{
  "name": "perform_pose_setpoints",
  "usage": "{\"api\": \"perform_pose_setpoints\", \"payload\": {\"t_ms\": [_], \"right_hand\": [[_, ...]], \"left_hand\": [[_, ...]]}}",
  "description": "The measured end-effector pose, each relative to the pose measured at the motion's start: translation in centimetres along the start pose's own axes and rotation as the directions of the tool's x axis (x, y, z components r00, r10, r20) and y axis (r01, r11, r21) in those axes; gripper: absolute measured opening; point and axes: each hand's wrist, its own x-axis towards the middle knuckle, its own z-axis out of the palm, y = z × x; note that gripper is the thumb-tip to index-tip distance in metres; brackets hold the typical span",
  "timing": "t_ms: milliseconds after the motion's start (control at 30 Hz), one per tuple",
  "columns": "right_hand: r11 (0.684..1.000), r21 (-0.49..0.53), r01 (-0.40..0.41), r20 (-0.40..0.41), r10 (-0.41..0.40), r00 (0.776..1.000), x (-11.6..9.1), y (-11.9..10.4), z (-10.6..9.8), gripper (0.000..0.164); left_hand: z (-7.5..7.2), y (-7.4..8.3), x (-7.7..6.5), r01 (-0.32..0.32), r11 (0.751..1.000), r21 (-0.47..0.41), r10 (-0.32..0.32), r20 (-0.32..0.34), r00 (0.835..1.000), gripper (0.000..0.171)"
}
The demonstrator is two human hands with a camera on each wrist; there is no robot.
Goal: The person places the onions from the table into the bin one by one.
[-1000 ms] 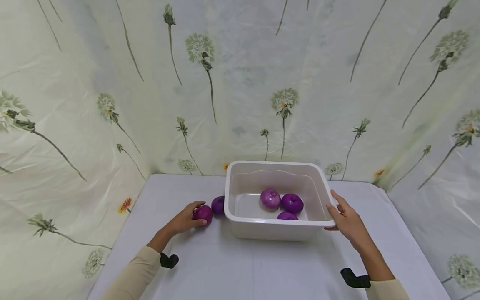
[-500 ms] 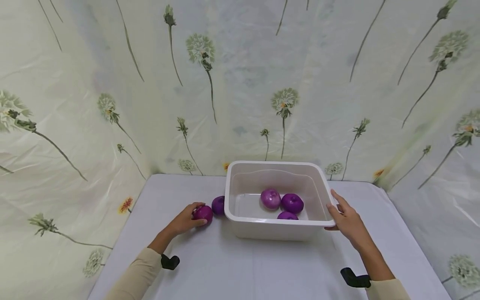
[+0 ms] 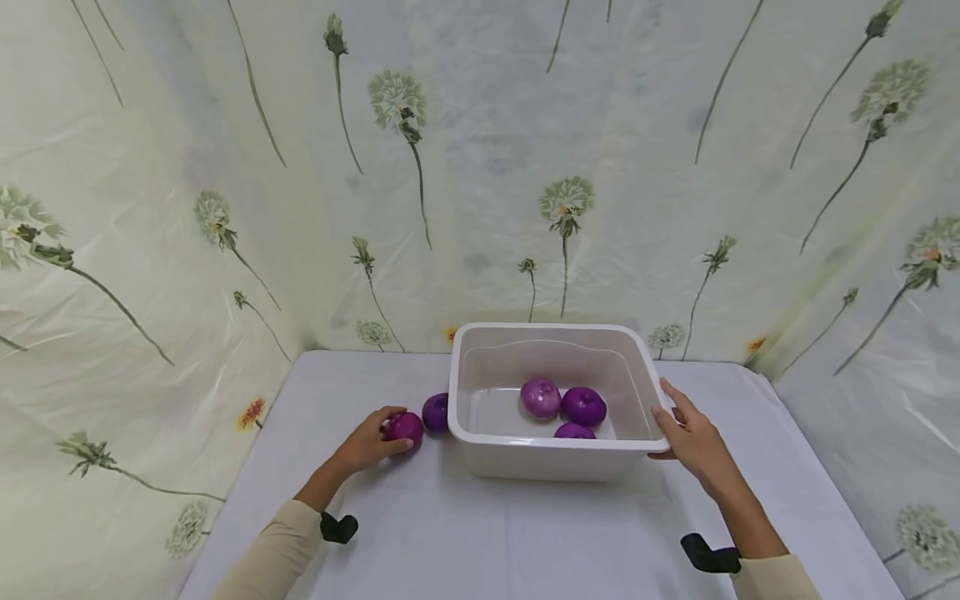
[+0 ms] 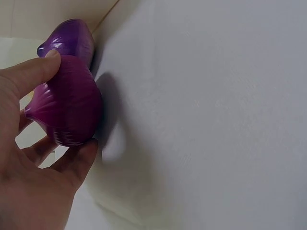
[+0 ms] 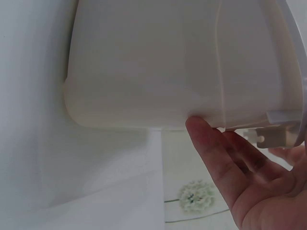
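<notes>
My left hand [image 3: 366, 442] grips a red onion [image 3: 406, 431] by its sides, thumb and fingers curled round it at the table. In the left wrist view this onion [image 4: 72, 108] shows its pointed tip towards the palm. Just past it lies a darker purple onion [image 3: 434, 412], close to the left wall of a white plastic tub [image 3: 555, 445]. Inside the tub are three more onions [image 3: 540, 398], one partly hidden by the front rim. At the tub's right end my right hand [image 3: 697, 446] holds the rim, with fingertips [image 5: 199, 127] against the outer wall below it.
A white cloth [image 3: 510, 533] covers the table. Behind and beside it hangs a pale sheet [image 3: 480, 183] printed with dandelions, and the tub stands near the back edge. Black bands [image 3: 708, 557] sit at both wrists.
</notes>
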Motion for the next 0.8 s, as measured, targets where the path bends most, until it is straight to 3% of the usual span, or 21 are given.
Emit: {"api": "perform_pose_setpoints", "payload": {"t_ms": [333, 600, 800], "right_hand": [[1.000, -0.007, 0.001, 0.000, -0.001, 1.000, 0.0, -0.2, -0.1, 0.068], [1.000, -0.011, 0.004, -0.007, -0.004, 1.000, 0.1, -0.2, -0.1, 0.068], [1.000, -0.009, -0.003, -0.005, 0.003, 1.000, 0.1, -0.2, -0.1, 0.068]], "left_hand": [[-2.7, 1.2, 0.1, -0.010, 0.999, 0.038, 0.011, -0.007, 1.000, 0.064], [-5.9, 5.1, 1.0, -0.105, 0.994, 0.041, 0.105, 0.007, 0.994, 0.064], [-7.3, 8.4, 1.9, -0.164, 0.986, 0.026, 0.163, 0.034, 0.986, 0.066]]}}
